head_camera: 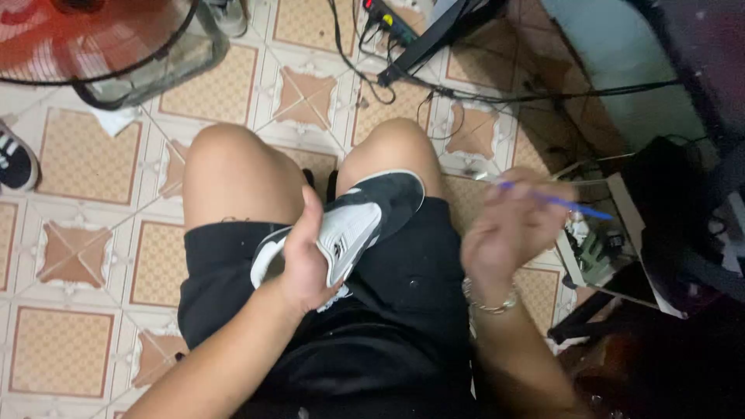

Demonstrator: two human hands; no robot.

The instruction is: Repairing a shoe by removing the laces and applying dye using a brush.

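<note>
your left hand (306,260) wraps its fingers around the middle of the shoe (349,225), holding it on your lap over the black shorts (403,271). your right hand (508,233), blurred, seems to pinch a thin blue stick (555,200) to the right of the shoe. the stick could jab your thigh or miss the shoe while the hand moves this fast. the shoe is white and grey with a black toe, pointing away from you.

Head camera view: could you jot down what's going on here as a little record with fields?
Left hand: grips a black-and-white sneaker held on the lap
Right hand: blurred, holds a thin blue stick, kind unclear
Wrist: silver bracelet on right
Clothing: black shorts
Floor: patterned tiles, fan base, cables, second shoe at left edge
</note>
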